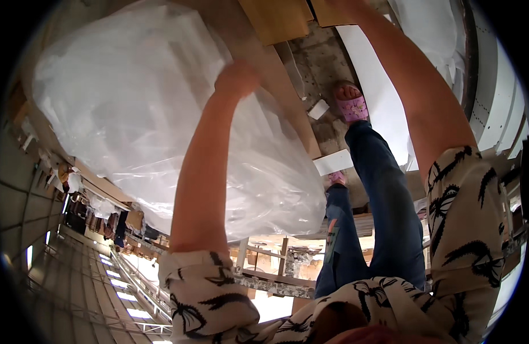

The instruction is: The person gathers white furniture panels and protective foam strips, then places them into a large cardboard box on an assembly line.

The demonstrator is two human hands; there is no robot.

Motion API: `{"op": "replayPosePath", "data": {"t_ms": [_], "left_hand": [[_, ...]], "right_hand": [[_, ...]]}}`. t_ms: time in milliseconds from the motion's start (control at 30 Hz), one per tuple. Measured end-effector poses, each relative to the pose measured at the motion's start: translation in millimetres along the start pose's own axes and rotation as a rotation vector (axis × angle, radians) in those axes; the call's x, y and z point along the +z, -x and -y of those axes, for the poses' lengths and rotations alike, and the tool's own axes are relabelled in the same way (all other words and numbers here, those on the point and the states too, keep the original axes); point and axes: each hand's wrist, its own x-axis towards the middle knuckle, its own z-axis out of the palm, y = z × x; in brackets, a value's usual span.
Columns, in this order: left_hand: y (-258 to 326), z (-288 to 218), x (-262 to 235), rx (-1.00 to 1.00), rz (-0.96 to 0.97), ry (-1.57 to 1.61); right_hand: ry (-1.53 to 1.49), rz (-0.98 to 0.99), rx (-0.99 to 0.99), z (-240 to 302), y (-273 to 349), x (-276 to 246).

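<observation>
A large, puffy bag of clear, whitish plastic (pixel 132 97) fills the left half of the view. My left hand (pixel 238 79) is over the bag's right side, by the edge of a brown cardboard sheet; motion smears its fingers, so I cannot tell whether it touches or grips the plastic. At the top edge, my right hand (pixel 340 4) is mostly cut off, its fingers hidden. It is beside a brown cardboard piece (pixel 328 16), and whether it holds that piece does not show. Another cardboard piece (pixel 276 20) lies just left of it.
My feet, in pink slippers (pixel 353 108), stand on a worn concrete floor (pixel 316 63). A small white block (pixel 318 109) lies near them. A white board (pixel 379 92) runs along my right side, with more clear plastic (pixel 428 28) beyond. Hanging clothes (pixel 107 223) are far left.
</observation>
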Motion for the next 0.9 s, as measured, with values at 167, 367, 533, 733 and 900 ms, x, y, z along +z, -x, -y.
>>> {"op": "replayPosePath", "data": {"t_ms": [167,367,533,733,900], "left_hand": [[-62.5,-62.5,-77.7,0.039,-0.763,0.570],[-78.9,-123.7,-98.7,-0.364,-0.475,0.496],[-97.9,-101.3,-79.3,-0.285,-0.644,0.448],[-48.7,-139.8,-50.5,-0.305,-0.527,0.582],[-1.4,-155.0,28.4,-0.165,-0.614,0.886]], "right_hand": [[-0.141,0.153,0.293,30.8,-11.9,-28.1],[-0.124,0.065,0.084,-3.1,-16.1,-6.0],[-0.191,-0.011,0.104,-2.2,-3.2,-19.8],[-0.108,0.238,0.286,-23.6,27.5,-47.1],[-0.074,0.196,0.297,-45.7,35.7,-23.6]]}}
